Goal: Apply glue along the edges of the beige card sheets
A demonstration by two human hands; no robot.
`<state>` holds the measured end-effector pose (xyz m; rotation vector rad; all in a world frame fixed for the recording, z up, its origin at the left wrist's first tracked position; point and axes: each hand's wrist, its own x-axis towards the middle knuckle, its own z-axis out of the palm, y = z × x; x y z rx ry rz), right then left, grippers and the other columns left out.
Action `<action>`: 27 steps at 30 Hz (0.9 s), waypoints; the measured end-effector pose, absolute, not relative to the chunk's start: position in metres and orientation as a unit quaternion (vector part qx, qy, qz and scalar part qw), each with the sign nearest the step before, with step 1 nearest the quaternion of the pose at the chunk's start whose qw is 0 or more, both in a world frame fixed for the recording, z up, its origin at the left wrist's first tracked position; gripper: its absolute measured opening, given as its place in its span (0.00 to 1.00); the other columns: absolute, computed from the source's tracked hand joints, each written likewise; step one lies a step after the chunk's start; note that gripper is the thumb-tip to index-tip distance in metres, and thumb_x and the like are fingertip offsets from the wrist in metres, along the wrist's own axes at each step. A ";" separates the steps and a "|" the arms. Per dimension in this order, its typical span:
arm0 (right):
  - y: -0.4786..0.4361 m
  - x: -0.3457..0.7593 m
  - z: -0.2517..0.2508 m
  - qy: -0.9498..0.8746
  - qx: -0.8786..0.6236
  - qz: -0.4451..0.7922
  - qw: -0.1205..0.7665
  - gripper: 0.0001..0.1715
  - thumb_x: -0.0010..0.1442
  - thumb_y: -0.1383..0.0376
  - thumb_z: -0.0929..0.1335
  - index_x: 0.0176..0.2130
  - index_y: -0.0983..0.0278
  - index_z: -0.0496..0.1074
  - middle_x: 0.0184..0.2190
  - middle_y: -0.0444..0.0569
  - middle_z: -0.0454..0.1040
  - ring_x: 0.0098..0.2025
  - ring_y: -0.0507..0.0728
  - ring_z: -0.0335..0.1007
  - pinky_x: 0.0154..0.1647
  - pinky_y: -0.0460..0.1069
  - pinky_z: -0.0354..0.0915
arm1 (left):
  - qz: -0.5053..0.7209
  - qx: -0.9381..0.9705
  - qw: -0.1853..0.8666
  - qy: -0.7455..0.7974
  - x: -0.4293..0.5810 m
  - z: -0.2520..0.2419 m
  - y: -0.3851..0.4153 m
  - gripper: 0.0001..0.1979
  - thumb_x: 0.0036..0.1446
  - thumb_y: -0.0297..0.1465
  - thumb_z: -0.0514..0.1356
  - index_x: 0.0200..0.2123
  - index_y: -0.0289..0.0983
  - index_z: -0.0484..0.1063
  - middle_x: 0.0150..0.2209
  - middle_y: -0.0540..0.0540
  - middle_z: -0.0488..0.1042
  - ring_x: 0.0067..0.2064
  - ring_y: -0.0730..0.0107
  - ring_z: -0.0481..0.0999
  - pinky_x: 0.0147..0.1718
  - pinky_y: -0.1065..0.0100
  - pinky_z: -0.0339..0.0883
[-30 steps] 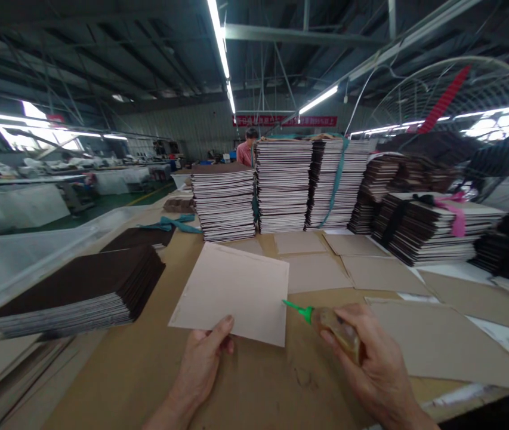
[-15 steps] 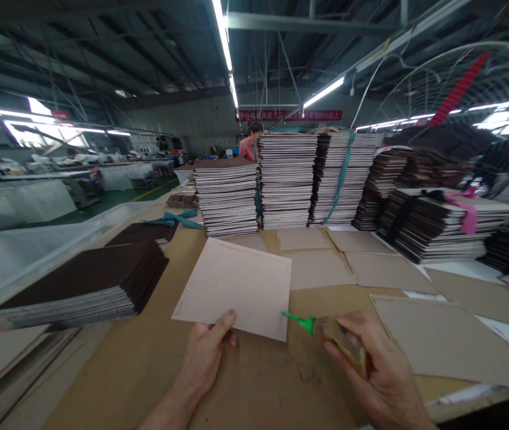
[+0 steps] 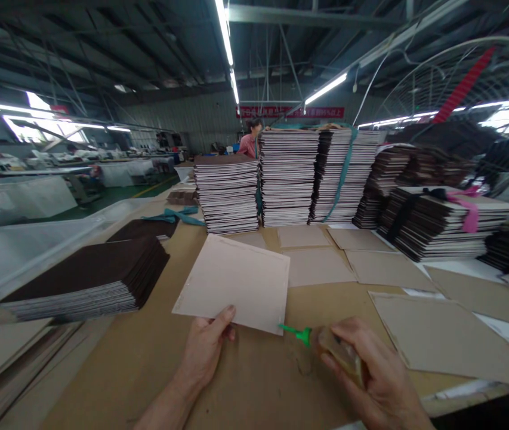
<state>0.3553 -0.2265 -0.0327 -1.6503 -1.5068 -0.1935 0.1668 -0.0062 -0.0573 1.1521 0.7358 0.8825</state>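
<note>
My left hand (image 3: pixel 209 343) pinches the near edge of a pale cardboard sheet (image 3: pixel 236 283), thumb on top and fingers beneath. The sheet is tilted above the brown-covered table (image 3: pixel 254 388). A thin line of glue shows along its left and far edges. My right hand (image 3: pixel 370 364) is wrapped round a glue bottle (image 3: pixel 337 352), brownish and translucent, lying sideways in the grip. Its green nozzle (image 3: pixel 296 333) points left, with the tip at the sheet's near right corner; whether it touches cannot be made out.
Several cardboard sheets (image 3: pixel 451 328) lie flat at right and behind. A dark-topped stack (image 3: pixel 88 275) sits at left. Tall stacks of boards (image 3: pixel 287 179) stand at the back, with a tied bundle (image 3: pixel 442 224) and a large fan (image 3: pixel 460 89) at right. A person (image 3: pixel 249 143) is beyond them.
The bottle's green tip has moved down along the sheet's right edge to the near corner. The left hand keeps its hold on the sheet, which has barely shifted.
</note>
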 end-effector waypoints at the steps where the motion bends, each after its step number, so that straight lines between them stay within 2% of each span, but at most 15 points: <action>1: -0.227 0.355 -0.033 -0.601 -0.662 -0.086 0.439 0.11 0.66 0.65 0.66 0.49 0.61 0.65 0.42 0.49 0.68 0.42 0.55 0.68 0.39 0.47 0.68 | 0.395 0.516 0.687 0.326 0.167 -0.058 -0.006 0.18 0.45 0.40 0.72 0.34 0.34 0.75 0.31 0.49 0.71 0.28 0.73 0.64 0.20 0.74 0.64; 9: -0.228 0.353 -0.031 -0.612 -0.660 -0.070 0.430 0.11 0.66 0.65 0.66 0.49 0.61 0.64 0.41 0.50 0.69 0.42 0.56 0.69 0.39 0.48 0.69 | 0.402 0.513 0.683 0.329 0.167 -0.057 -0.007 0.16 0.46 0.39 0.71 0.30 0.33 0.75 0.28 0.49 0.71 0.26 0.74 0.64 0.19 0.75 0.63; 16: -0.229 0.352 -0.033 -0.610 -0.661 -0.069 0.431 0.11 0.66 0.64 0.66 0.49 0.61 0.64 0.40 0.50 0.69 0.40 0.56 0.70 0.37 0.48 0.70 | 0.408 0.503 0.683 0.339 0.168 -0.057 -0.006 0.18 0.45 0.39 0.72 0.34 0.32 0.75 0.31 0.48 0.71 0.27 0.75 0.64 0.18 0.75 0.63; 21: -0.230 0.350 -0.033 -0.580 -0.676 -0.101 0.443 0.12 0.66 0.61 0.66 0.49 0.61 0.65 0.42 0.50 0.70 0.43 0.56 0.70 0.40 0.47 0.70 | 0.408 0.499 0.688 0.334 0.168 -0.055 -0.005 0.19 0.44 0.39 0.72 0.33 0.32 0.74 0.30 0.48 0.72 0.28 0.74 0.66 0.19 0.75 0.63; 24: -0.232 0.356 -0.045 -0.573 -0.687 -0.108 0.433 0.13 0.65 0.57 0.67 0.48 0.60 0.67 0.42 0.50 0.71 0.42 0.57 0.72 0.38 0.47 0.72 | 0.417 0.499 0.680 0.339 0.167 -0.054 -0.007 0.18 0.44 0.40 0.72 0.31 0.32 0.74 0.28 0.49 0.72 0.26 0.75 0.65 0.18 0.75 0.62; 27: -0.234 0.368 -0.075 -0.575 -0.670 -0.093 0.461 0.16 0.61 0.52 0.70 0.45 0.57 0.71 0.39 0.49 0.75 0.36 0.59 0.76 0.31 0.48 0.75 | 0.435 0.499 0.671 0.334 0.167 -0.054 -0.012 0.19 0.44 0.41 0.70 0.34 0.33 0.74 0.29 0.47 0.73 0.26 0.72 0.67 0.18 0.74 0.62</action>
